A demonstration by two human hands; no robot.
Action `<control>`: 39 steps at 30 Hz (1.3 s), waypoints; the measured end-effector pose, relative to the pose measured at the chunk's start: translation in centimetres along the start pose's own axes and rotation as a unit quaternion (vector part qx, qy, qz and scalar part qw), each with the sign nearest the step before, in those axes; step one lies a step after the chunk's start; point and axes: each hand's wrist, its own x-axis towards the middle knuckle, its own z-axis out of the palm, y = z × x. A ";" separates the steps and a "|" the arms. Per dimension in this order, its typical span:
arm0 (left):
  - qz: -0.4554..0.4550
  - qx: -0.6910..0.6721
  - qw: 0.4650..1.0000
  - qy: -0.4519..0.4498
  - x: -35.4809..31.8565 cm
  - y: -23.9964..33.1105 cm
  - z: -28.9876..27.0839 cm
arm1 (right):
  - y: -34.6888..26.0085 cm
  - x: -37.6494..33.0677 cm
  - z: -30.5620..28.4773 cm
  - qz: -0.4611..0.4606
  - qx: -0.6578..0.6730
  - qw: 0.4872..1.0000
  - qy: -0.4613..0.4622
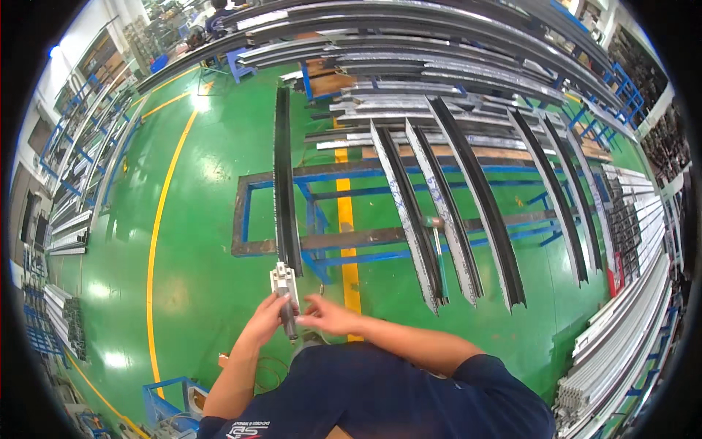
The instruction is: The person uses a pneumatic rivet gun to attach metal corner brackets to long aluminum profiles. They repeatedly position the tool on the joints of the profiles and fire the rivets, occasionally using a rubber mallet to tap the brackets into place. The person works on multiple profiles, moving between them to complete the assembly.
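My left hand (265, 319) is closed around a dark grey cylindrical tool body (287, 314), close in front of me. At its far end sits a silver-white metal block or clamp head (283, 276). This head meets the near end of a long black metal profile (284, 175), which lies across the left end of a blue frame stand. To the right of the tool, my right hand (330, 317) has its fingers apart, with the fingertips close to the tool body. Whether they touch it, I cannot tell.
More black and silver profiles (479, 197) lie across the blue stand (252, 245). A mallet (434, 222) with a teal handle rests among them. Stacked long profiles (439, 69) fill the far side, and white ones (621, 336) line the right. The green floor carries yellow lines (157, 241).
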 end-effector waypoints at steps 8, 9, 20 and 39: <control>0.172 0.630 0.743 -0.147 -8.3 14.4 -3.2 | -5.4 3.3 8.5 0.193 0.160 0.963 0.097; 0.393 0.522 0.739 -0.162 -10.3 14.6 -5.3 | -5.7 3.5 10.1 0.139 0.172 0.965 0.139; 0.543 0.051 0.613 -0.572 -23.8 24.5 -8.4 | -7.3 4.0 12.5 0.153 0.140 0.920 0.334; 0.540 0.215 0.641 -0.502 -9.4 26.0 -6.9 | -2.9 6.2 13.0 0.023 -0.225 0.852 0.473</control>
